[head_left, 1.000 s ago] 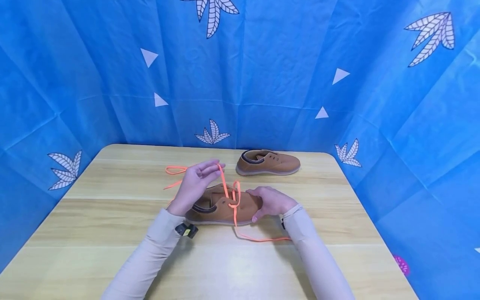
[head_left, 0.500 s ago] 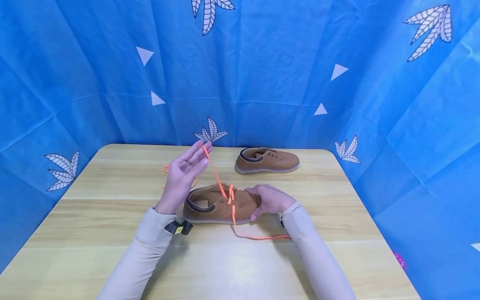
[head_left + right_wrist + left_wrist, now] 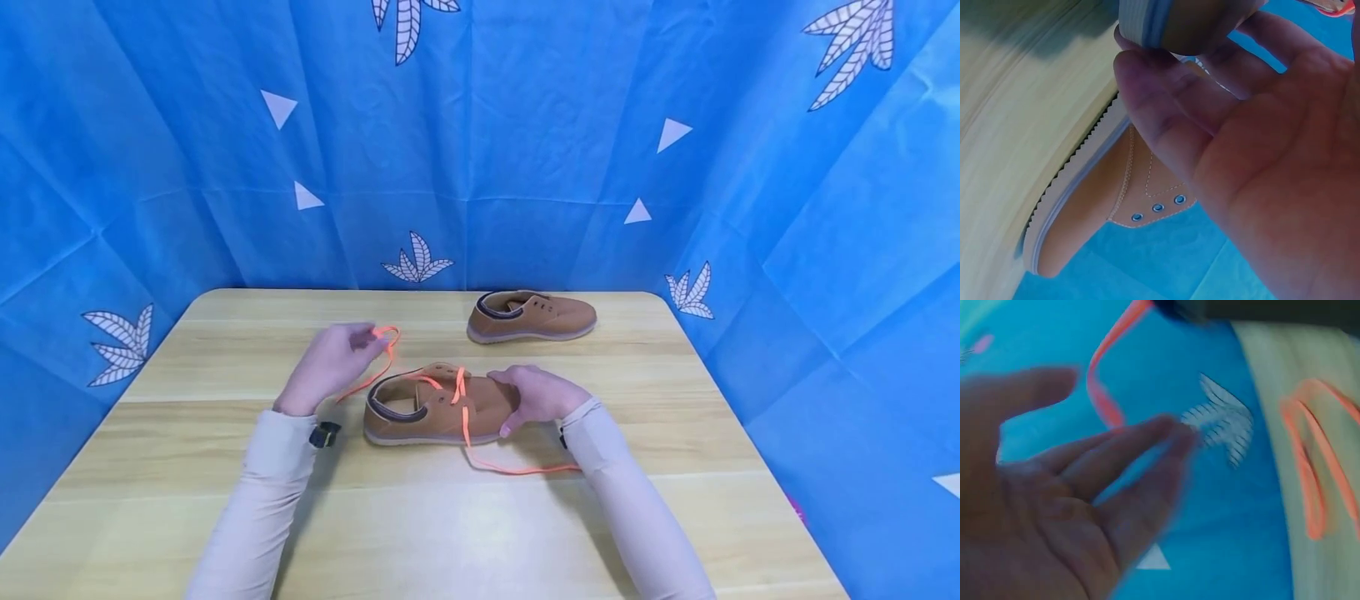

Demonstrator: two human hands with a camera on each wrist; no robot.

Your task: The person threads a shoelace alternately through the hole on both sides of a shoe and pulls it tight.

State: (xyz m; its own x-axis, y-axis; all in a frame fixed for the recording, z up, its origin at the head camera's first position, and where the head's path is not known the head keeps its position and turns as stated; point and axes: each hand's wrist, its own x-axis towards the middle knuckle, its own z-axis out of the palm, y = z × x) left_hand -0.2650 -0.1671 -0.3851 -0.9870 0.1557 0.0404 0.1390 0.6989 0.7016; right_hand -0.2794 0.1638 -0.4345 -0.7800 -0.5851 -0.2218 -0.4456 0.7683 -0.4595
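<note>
A brown shoe (image 3: pixel 420 421) with an orange shoelace (image 3: pixel 466 425) in some of its eyelets lies on the table, toe to the right. My right hand (image 3: pixel 542 395) grips its toe, thumb on the near side; in the right wrist view the fingers of the right hand (image 3: pixel 1254 131) curl against the toe (image 3: pixel 1194 25). Left of the heel, my left hand (image 3: pixel 330 362) is raised above the table with a loop of the lace at its fingertips. The left wrist view, blurred, has the thumb of the left hand (image 3: pixel 1066 487) apart from the fingers, the lace (image 3: pixel 1100 387) passing behind them.
A second brown shoe (image 3: pixel 532 317), its eyelets without a lace, stands at the back of the wooden table (image 3: pixel 420 533). One lace end runs right along the table under the right forearm. A blue patterned curtain (image 3: pixel 480 150) surrounds the table's back and sides.
My left hand rose with the lace over its fingers, then moved left and down past the heel. The lace loop over the tongue has become smaller. My right hand stays on the toe.
</note>
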